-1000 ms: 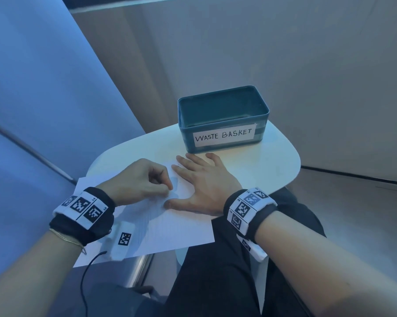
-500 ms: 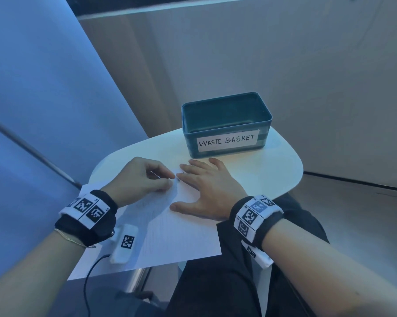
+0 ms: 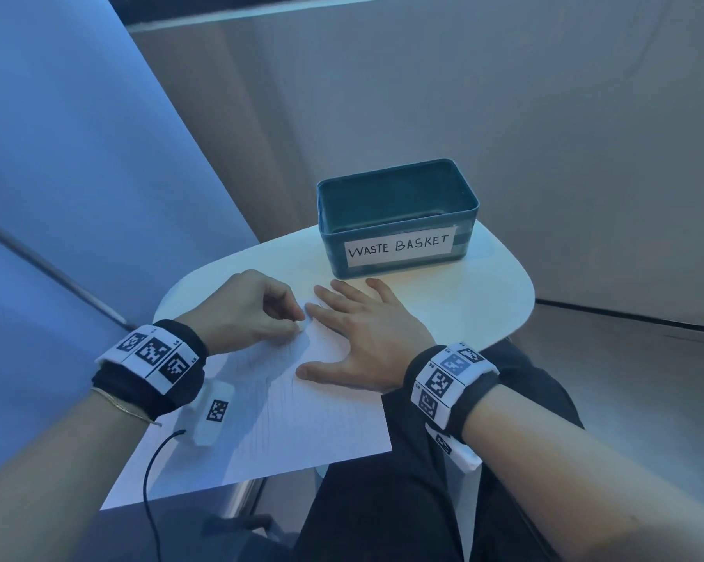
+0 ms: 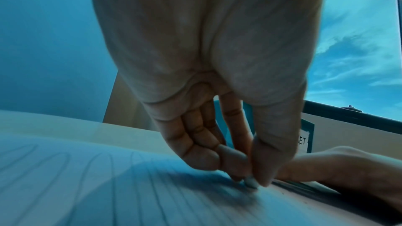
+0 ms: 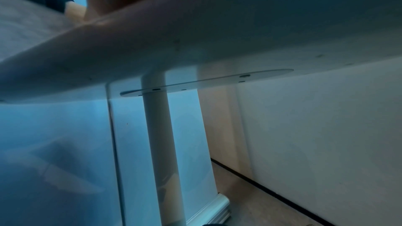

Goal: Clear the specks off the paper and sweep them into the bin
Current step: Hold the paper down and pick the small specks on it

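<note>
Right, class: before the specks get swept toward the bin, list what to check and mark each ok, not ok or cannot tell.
1. Paper held down: ok, right hand lies flat on it.
2. Left hand ready: cannot tell, its fingertips pinch at the sheet; anything held is hidden.
3. Specks located: ok, a few dots beside the fingertips.
4. Waste basket open and upright: ok.
5. Path to basket over the table: ok.
</note>
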